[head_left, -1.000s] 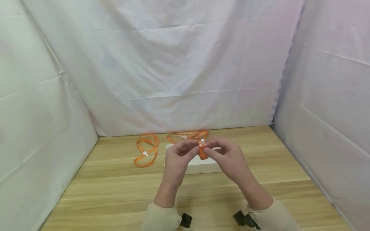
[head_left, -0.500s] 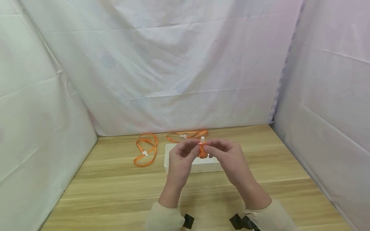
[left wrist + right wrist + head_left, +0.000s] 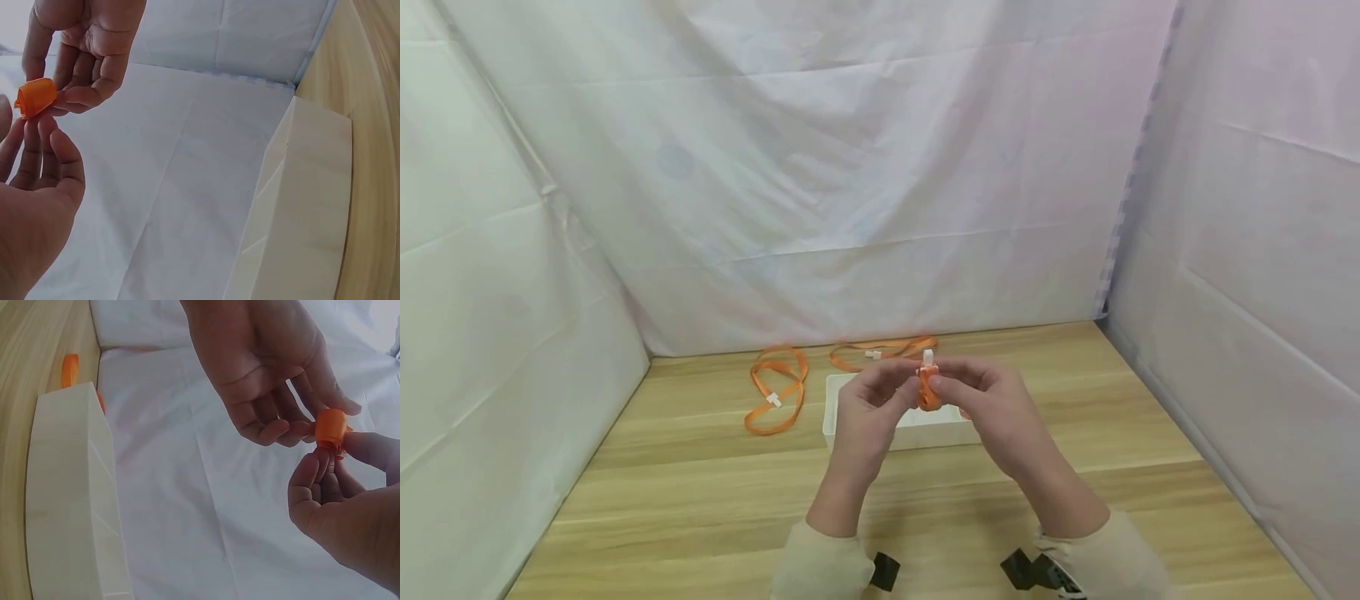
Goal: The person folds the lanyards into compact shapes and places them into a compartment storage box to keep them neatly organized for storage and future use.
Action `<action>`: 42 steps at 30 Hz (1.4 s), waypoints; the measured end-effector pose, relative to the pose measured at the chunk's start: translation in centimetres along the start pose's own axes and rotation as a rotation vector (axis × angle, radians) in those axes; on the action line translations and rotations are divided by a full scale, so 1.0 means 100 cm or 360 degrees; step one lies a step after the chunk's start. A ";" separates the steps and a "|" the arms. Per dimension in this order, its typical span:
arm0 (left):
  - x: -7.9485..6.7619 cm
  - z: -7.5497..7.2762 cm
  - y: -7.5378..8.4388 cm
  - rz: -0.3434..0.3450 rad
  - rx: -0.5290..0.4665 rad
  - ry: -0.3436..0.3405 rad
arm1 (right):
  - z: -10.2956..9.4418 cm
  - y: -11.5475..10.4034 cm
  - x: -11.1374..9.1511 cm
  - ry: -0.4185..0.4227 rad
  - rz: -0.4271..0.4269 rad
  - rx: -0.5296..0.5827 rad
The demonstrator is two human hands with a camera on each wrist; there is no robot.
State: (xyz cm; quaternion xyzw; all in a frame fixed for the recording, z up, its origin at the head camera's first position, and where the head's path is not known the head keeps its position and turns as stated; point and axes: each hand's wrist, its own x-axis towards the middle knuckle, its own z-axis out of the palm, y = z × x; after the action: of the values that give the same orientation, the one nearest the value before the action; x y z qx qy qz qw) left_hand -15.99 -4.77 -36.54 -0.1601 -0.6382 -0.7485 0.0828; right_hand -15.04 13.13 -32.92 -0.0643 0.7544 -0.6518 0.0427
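Observation:
A rolled-up orange lanyard [image 3: 928, 397] with a white plastic clip [image 3: 928, 358] sticking up from its top is held in the air between both hands. My left hand [image 3: 867, 421] pinches it from the left with thumb and fingertips. From the right, my right hand [image 3: 1000, 412] pinches the same roll. In the left wrist view the coil [image 3: 37, 97] sits between the fingertips of the two hands, and the right wrist view shows its ribbed band [image 3: 330, 427] wound in layers. The clip is hard to make out in both wrist views.
Just beyond and below the hands stands a white divided box [image 3: 932, 437], partly covered by them. A bit of orange [image 3: 965, 413] shows at its right. Two loose orange lanyards lie behind, one at the left [image 3: 797, 392], one at the back [image 3: 887, 346]. Fabric walls [image 3: 880, 167] enclose the table.
Both hands still hold the rolled lanyard in nearly the same place. The roll has risen slightly, its white clip stands more upright, and the left hand has shifted a little to the right.

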 end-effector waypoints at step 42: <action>0.008 -0.073 -0.038 -0.0203 0.1430 0.0133 | -0.025 0.034 0.056 0.0114 -0.0176 -0.0752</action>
State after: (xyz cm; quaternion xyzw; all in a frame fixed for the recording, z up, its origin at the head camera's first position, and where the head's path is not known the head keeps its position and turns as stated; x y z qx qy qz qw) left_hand -19.02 -11.24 -40.77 -0.0384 -0.9043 -0.4069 0.1236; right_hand -21.03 15.20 -35.80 -0.0905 0.8823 -0.4606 -0.0362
